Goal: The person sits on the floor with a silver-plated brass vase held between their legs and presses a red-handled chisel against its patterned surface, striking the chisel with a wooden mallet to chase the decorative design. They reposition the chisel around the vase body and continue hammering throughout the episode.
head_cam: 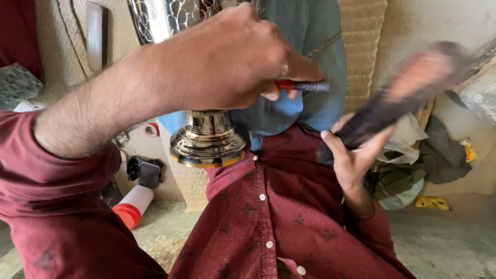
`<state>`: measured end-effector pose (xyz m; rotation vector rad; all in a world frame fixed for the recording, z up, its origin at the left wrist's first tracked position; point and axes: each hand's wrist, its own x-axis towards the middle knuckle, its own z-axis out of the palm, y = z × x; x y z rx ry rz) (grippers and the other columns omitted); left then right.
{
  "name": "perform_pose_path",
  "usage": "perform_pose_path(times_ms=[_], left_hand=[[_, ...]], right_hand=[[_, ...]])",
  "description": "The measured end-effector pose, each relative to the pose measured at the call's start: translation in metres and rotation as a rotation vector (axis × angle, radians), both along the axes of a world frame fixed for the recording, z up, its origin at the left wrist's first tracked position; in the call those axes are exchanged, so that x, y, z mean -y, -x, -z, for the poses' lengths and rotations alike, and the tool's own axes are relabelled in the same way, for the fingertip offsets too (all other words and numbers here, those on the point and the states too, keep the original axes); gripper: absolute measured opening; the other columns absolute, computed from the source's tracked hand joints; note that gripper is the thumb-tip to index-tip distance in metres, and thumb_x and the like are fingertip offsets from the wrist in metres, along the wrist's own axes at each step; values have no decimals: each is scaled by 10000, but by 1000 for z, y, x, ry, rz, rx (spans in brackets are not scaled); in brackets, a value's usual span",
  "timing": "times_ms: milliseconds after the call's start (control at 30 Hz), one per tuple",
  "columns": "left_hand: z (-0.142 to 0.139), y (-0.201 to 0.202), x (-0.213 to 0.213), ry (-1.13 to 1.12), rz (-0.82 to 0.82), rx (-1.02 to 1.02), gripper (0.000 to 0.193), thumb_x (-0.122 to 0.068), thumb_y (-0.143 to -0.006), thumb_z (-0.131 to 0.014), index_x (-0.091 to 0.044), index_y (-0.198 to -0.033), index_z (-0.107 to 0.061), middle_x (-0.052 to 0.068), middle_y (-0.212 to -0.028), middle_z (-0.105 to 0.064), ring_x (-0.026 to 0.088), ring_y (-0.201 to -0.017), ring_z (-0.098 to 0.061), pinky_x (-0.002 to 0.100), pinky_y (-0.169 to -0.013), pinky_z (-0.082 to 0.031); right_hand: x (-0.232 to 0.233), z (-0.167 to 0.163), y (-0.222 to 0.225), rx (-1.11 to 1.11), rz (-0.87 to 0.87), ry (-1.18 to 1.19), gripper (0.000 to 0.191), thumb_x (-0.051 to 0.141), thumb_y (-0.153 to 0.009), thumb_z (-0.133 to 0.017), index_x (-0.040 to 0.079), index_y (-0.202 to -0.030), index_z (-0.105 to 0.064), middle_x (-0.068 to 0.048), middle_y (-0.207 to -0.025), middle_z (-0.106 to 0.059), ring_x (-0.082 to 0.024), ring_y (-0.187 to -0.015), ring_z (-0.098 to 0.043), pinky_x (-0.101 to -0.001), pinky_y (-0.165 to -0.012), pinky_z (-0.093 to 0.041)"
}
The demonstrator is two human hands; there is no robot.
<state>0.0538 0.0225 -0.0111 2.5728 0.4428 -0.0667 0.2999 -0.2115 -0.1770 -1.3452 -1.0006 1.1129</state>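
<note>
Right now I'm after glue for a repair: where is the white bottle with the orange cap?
In the head view the white bottle with the orange cap lies on the floor at lower left, just below a small black device and left of the brass vessel's base.

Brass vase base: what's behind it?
Behind the brass vase base hangs a blue-grey cloth over a woven mat. The left hand covers the vase's body, so the rest behind it is hidden.

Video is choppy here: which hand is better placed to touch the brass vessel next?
Left, probably. The left hand grips a red-handled tool right in front of the brass vessel; the right hand holds a blurred dark object off to the side.
</note>
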Motion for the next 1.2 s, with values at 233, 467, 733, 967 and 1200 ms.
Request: perform_pose_path(times_ms=[233, 467, 733, 967, 1200], left_hand=[[-5, -5, 0, 108, -15, -22, 420, -196, -888, -754, -189, -1306, -725, 99, -813, -755, 288, -726, -734, 451, -611, -538], [-4, -7, -1, 5, -85, 24, 537, -169, -805, -793, -147, -1335, -709, 101, -790, -745, 295, -779, -738, 460, -643, -528], [4, -13, -9, 204, -12, 30, 460, -200, -853, -761, -181, -1311, -727, 87, -924, -785, 249, -780, -736, 442, -644, -513], [8, -18, -19, 242, 86, -24, 508, -133, -826, -749, -195, -1329, -723, 59, -947, -789, 237, -809, -744, 415, -635, -530], [3, -12, 1, 186, -139, 7, 501, 7, -868, -666, -172, -1334, -709, 74, -904, -777, 198, -704, -733, 396, -547, -528]], right_hand=[[-1, -2, 5, 505, -67, -46, 905, -134, -891, -769, 55, -1579, -212, -129, -999, -626, -200, -900, -629, -349, -876, -527], [-1, -4, 10, 481, -81, 71, 820, -46, -872, -767, -43, -1555, -314, -100, -980, -651, -218, -889, -645, -340, -895, -543], [5, 15, 3, 185, 14, 61, 956, -103, -957, -771, 65, -1668, -155, -91, -998, -614, -175, -871, -609, -317, -872, -543], [13, 34, 5, 26, 52, -101, 1021, -165, -994, -759, 217, -1650, -77, -98, -1020, -551, -164, -881, -536, -310, -842, -495], [0, 21, 5, 17, 20, -83, 1006, -104, -997, -776, 128, -1643, -41, -84, -1053, -620, -153, -907, -578, -303, -919, -551]])
